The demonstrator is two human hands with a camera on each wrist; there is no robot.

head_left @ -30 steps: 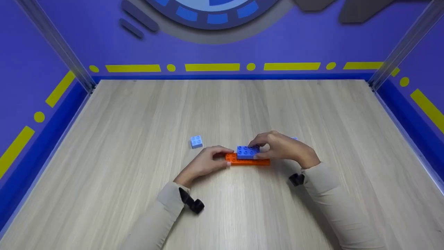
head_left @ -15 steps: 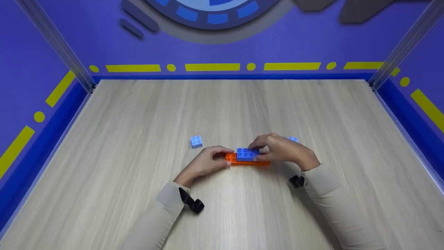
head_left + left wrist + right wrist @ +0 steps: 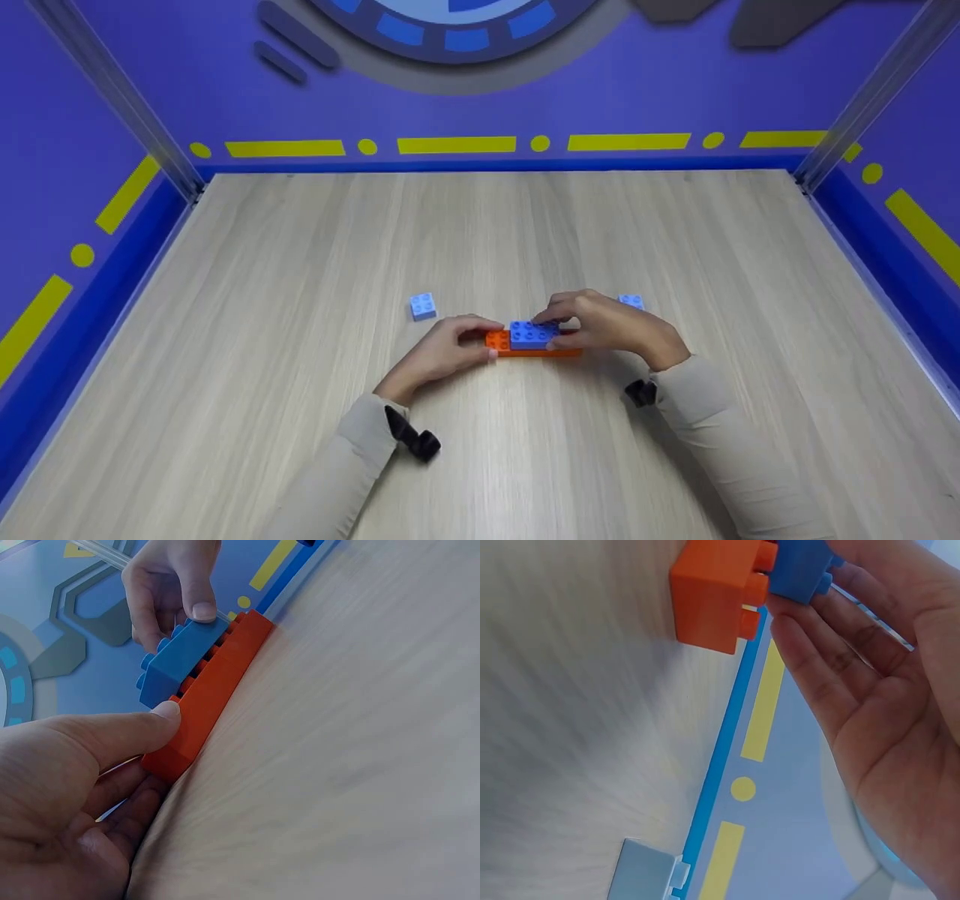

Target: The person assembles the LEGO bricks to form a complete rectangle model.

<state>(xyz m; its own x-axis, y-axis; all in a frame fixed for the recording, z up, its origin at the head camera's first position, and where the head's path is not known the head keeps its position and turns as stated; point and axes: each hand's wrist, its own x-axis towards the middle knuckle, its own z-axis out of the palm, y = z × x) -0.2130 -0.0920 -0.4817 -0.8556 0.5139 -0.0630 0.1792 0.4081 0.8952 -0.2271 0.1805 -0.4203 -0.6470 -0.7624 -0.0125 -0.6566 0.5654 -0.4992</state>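
A long orange building brick [image 3: 499, 341] lies on the table, its left end pinched between thumb and fingers of my left hand [image 3: 446, 351]. Over its middle sits a shorter blue brick [image 3: 529, 335], which my right hand [image 3: 611, 321] pinches at its right end. From the left wrist view, orange studs show along the lower edge of the blue brick [image 3: 176, 664]; whether the two are pressed fully together I cannot tell. Studs at the right end of the orange brick [image 3: 716, 596] stand uncovered in the right wrist view.
One small light blue brick [image 3: 422, 306] lies behind my left hand. Another light blue brick [image 3: 631, 301] is partly hidden behind my right hand. Purple-blue panels with yellow marks [image 3: 456, 145] wall the wooden table [image 3: 480, 450] at the back and sides.
My right hand has lowered the blue brick slightly toward me onto the orange brick. The light blue brick behind that hand shows more now. My left hand keeps its hold.
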